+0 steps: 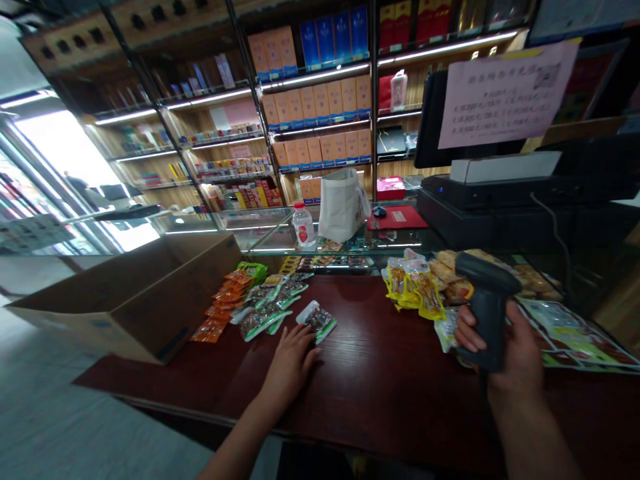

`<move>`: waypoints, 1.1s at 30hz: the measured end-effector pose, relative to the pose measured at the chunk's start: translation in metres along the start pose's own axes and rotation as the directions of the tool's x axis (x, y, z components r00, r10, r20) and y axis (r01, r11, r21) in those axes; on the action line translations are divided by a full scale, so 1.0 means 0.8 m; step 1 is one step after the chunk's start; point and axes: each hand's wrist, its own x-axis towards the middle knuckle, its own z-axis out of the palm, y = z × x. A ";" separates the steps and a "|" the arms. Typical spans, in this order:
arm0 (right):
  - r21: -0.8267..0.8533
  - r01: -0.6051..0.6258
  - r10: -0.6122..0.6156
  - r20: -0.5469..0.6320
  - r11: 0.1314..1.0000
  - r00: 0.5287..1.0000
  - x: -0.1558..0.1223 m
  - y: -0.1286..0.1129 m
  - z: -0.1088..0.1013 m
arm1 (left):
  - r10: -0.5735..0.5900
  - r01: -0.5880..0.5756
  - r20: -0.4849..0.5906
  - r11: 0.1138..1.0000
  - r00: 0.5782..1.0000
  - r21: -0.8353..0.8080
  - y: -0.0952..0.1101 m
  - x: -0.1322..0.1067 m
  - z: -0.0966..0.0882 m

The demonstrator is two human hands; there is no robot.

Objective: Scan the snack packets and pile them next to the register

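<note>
My right hand [515, 353] is wrapped round the handle of a black barcode scanner [487, 293], held above the right side of the dark red counter. Flat on the counter, my left hand [295, 357] has its fingers stretched out, their tips at the edge of a small clear snack packet [317, 320] with a green border. Left of that packet lies a pile of similar green-edged packets [265, 310], beside a row of orange snack packets [223, 300]. Yellow-edged snack packets [413, 283] lie left of the scanner.
An open cardboard box [135, 293] stands at the counter's left end. Behind are a red-capped bottle [303, 227], a white bag [340, 203] and a red mat [400, 217]. A monitor with a paper notice [505, 93] stands at the right; stocked shelves line the wall.
</note>
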 end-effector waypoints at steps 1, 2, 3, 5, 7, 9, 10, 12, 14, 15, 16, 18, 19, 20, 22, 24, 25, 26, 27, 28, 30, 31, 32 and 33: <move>-0.004 -0.008 0.008 0.004 1.000 1.000 -0.001 0.001 0.002 | -0.003 0.001 -0.036 0.998 0.999 -0.058 0.004 0.000 -0.001; -0.007 -0.014 0.014 0.007 1.000 1.000 -0.002 0.001 0.004 | -0.024 0.017 -0.081 0.995 0.996 -0.095 0.008 0.002 -0.002; -0.010 -0.018 0.018 0.008 1.000 1.000 -0.004 0.002 0.006 | -0.065 0.051 -0.125 0.992 0.990 -0.112 0.009 0.007 -0.004; -0.018 -0.027 0.027 0.010 0.999 1.000 -0.010 0.006 0.010 | -0.161 0.146 -0.147 0.984 0.976 -0.104 0.011 0.022 -0.005; -0.024 -0.045 0.045 0.007 0.999 0.999 -0.018 0.012 0.013 | -0.217 0.212 -0.080 0.975 0.973 -0.057 0.011 0.042 -0.003; -0.033 -0.086 0.087 0.012 0.996 0.996 -0.026 0.019 0.014 | -0.232 0.232 0.006 0.973 0.973 -0.005 0.010 0.062 0.002; -0.037 -0.108 0.109 0.015 0.993 0.994 -0.031 0.022 0.015 | -0.233 0.233 0.043 0.972 0.971 0.003 0.010 0.073 0.005; -0.042 -0.149 0.149 0.009 0.988 0.989 -0.040 0.028 0.015 | -0.222 0.230 0.118 0.971 0.968 -0.061 0.008 0.094 0.012; -0.043 -0.180 0.180 -0.007 0.983 0.984 -0.048 0.032 0.016 | -0.163 0.210 0.209 0.950 0.964 -0.231 0.006 0.113 0.020; -0.046 -0.195 0.195 -0.010 0.980 0.981 -0.051 0.034 0.016 | -0.116 0.195 0.242 0.921 0.963 -0.336 0.005 0.121 0.024; -0.051 -0.208 0.207 -0.013 0.977 0.978 -0.053 0.036 0.016 | -0.067 0.182 0.263 0.877 0.963 -0.445 0.006 0.128 0.028; -0.068 -0.223 0.222 -0.024 0.972 0.975 -0.054 0.041 0.015 | 0.007 0.177 0.265 0.725 0.964 -0.665 0.011 0.135 0.034; -0.075 -0.227 0.225 -0.032 0.971 0.974 -0.053 0.045 0.015 | 0.021 0.184 0.249 0.617 0.968 -0.765 0.015 0.137 0.036; -0.082 -0.235 0.233 -0.039 0.968 0.972 -0.051 0.049 0.016 | 0.016 0.195 0.234 0.496 0.972 -0.846 0.019 0.136 0.038; -0.100 -0.251 0.247 -0.053 0.963 0.968 -0.043 0.060 0.020 | -0.007 0.225 0.232 0.277 0.973 -0.934 0.027 0.132 0.037; -0.123 -0.271 0.266 -0.063 0.955 0.962 -0.032 0.072 0.026 | -0.016 0.269 0.270 0.150 0.963 -0.951 0.031 0.126 0.033; -0.144 -0.281 0.273 -0.067 0.949 0.960 -0.025 0.079 0.030 | -0.024 0.296 0.295 0.109 0.955 -0.949 0.032 0.124 0.032; -0.173 -0.288 0.280 -0.069 0.942 0.958 -0.019 0.086 0.034 | -0.043 0.319 0.316 0.073 0.948 -0.945 0.031 0.123 0.030; -0.208 -0.295 0.289 -0.063 0.932 0.955 -0.012 0.092 0.038 | -0.075 0.331 0.328 0.039 0.942 -0.943 0.031 0.122 0.029; -0.254 -0.303 0.300 -0.052 0.919 0.953 -0.005 0.098 0.040 | -0.115 0.335 0.332 0.008 0.936 -0.942 0.030 0.122 0.029; -0.343 -0.304 0.309 -0.041 0.889 0.950 0.009 0.110 0.042 | -0.173 0.325 0.325 -0.033 0.930 -0.945 0.029 0.122 0.029; -0.375 -0.304 0.311 -0.043 0.876 0.949 0.015 0.116 0.042 | -0.182 0.317 0.319 -0.043 0.930 -0.948 0.029 0.122 0.030; -0.395 -0.304 0.310 -0.049 0.867 0.949 0.020 0.121 0.040 | -0.177 0.313 0.316 -0.050 0.932 -0.949 0.030 0.121 0.030; -0.406 -0.306 0.309 -0.059 0.861 0.949 0.025 0.125 0.039 | -0.160 0.317 0.322 -0.054 0.933 -0.947 0.031 0.120 0.030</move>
